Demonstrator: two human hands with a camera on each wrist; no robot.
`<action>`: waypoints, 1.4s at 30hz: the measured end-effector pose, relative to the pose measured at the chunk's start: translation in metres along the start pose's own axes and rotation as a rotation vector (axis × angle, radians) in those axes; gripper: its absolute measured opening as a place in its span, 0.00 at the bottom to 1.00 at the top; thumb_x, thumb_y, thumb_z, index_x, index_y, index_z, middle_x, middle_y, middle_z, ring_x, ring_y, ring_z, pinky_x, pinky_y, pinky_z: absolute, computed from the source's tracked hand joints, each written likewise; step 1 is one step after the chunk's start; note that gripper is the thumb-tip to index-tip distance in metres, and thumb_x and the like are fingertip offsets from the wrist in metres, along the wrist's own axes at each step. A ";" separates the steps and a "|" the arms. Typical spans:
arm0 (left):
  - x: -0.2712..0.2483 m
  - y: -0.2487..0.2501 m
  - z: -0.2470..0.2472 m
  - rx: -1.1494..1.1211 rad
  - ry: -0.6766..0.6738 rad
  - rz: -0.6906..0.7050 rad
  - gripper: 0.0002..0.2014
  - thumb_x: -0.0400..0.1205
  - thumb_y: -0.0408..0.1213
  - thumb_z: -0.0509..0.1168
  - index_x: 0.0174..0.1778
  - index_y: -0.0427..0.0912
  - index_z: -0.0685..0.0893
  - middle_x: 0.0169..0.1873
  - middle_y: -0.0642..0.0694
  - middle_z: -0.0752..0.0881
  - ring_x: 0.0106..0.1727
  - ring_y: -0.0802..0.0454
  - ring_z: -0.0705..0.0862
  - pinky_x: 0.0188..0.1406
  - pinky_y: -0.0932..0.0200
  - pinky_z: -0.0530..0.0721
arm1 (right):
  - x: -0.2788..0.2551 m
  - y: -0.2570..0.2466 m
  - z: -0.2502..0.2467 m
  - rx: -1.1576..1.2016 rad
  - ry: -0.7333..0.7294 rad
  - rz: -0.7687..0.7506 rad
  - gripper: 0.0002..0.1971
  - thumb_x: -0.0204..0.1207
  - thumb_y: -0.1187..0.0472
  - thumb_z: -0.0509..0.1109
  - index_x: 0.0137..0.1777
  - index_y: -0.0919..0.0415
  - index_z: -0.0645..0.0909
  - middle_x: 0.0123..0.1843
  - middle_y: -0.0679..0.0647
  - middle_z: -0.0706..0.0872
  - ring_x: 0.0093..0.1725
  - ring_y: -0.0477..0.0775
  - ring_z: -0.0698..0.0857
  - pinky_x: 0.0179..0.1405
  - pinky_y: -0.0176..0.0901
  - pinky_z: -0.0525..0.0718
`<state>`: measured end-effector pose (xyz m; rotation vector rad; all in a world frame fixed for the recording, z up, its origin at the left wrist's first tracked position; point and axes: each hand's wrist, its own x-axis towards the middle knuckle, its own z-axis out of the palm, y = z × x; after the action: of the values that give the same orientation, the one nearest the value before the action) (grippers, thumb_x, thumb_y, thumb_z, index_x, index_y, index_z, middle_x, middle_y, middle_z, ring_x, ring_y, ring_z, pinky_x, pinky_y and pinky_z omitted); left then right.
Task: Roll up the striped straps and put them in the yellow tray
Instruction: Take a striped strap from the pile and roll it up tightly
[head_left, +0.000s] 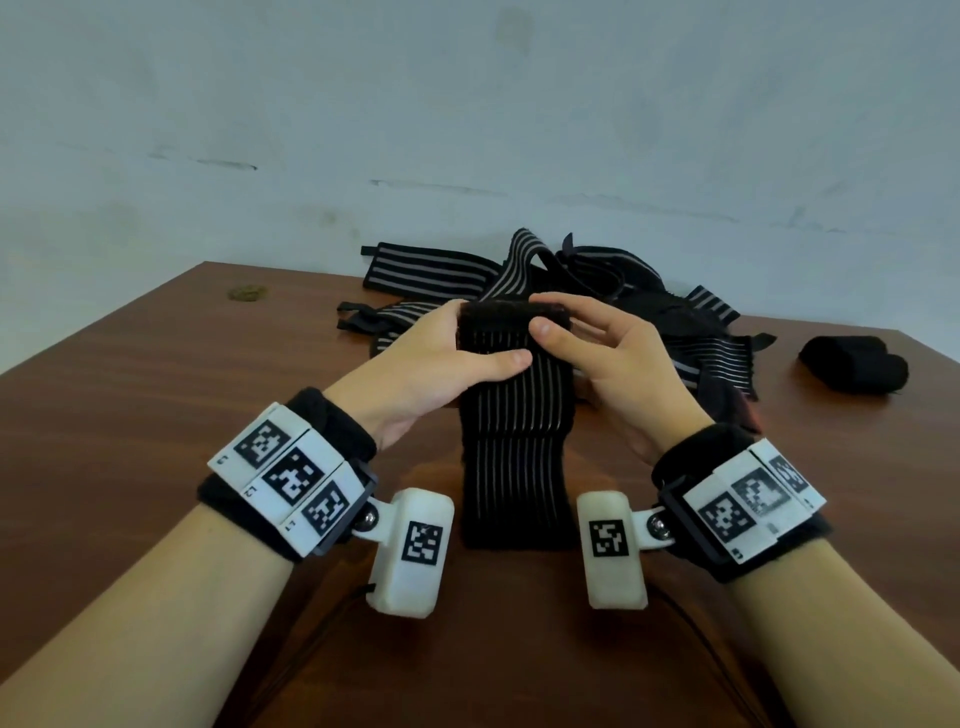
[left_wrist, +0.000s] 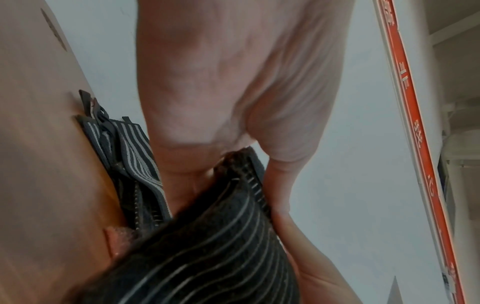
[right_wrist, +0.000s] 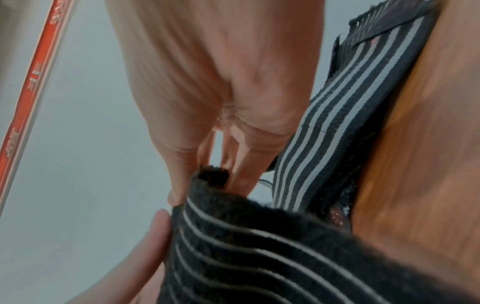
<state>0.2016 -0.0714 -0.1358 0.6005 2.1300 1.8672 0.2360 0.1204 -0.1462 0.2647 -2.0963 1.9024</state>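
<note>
1. Right now I see both hands raised over the wooden table (head_left: 156, 395), holding one striped strap (head_left: 514, 441) between them.
2. My left hand (head_left: 431, 374) grips the strap's upper end from the left, thumb laid across the front and fingers curled behind.
3. My right hand (head_left: 613, 358) pinches the same folded top edge from the right, thumb in front, fingers behind.
4. The strap hangs down toward me, its lower end lying on the table between the wrists.
5. A loose pile of straps (head_left: 519, 280) lies beyond the hands.
6. A black rolled bundle (head_left: 852, 369) sits well to the right.
7. I cannot find the yellow tray in any view.
</note>
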 end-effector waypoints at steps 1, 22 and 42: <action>0.001 -0.001 -0.001 0.011 0.007 0.004 0.22 0.81 0.32 0.77 0.70 0.46 0.83 0.60 0.48 0.92 0.62 0.54 0.90 0.70 0.50 0.85 | 0.000 0.000 0.001 0.016 -0.004 0.010 0.10 0.82 0.63 0.75 0.62 0.55 0.90 0.56 0.56 0.95 0.59 0.54 0.93 0.58 0.50 0.91; -0.004 0.004 0.000 -0.150 0.020 -0.126 0.17 0.90 0.55 0.62 0.61 0.50 0.91 0.50 0.51 0.95 0.53 0.52 0.93 0.54 0.49 0.88 | 0.000 0.004 0.000 0.043 -0.032 -0.029 0.14 0.77 0.71 0.78 0.61 0.58 0.90 0.61 0.60 0.92 0.65 0.62 0.90 0.69 0.58 0.87; -0.005 0.006 -0.003 -0.178 0.034 -0.138 0.19 0.87 0.58 0.65 0.62 0.50 0.92 0.48 0.53 0.95 0.46 0.56 0.93 0.42 0.58 0.85 | -0.001 0.005 0.006 0.102 -0.002 0.038 0.23 0.80 0.70 0.76 0.74 0.58 0.81 0.66 0.58 0.91 0.67 0.57 0.90 0.69 0.56 0.87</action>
<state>0.2055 -0.0756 -0.1299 0.3756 1.9443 1.9746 0.2344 0.1147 -0.1520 0.2506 -2.0227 2.0349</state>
